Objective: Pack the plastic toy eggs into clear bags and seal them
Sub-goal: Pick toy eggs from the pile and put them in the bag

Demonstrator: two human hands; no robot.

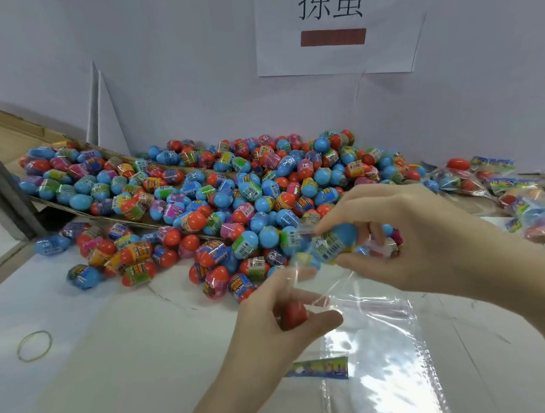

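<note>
Hundreds of small blue and red plastic toy eggs (232,195) lie heaped on our white desk (115,356) in the head view. Our left hand (280,326) curls its fingers (321,322) round a red plastic egg (294,314) at the mouth of a clear thin plastic bag (376,336). Our right hand (408,240) pinches a blue labelled egg (336,241) just above. We judge the eggs light, hard and slick, the bag limp; best held by its mouth edge.
</note>
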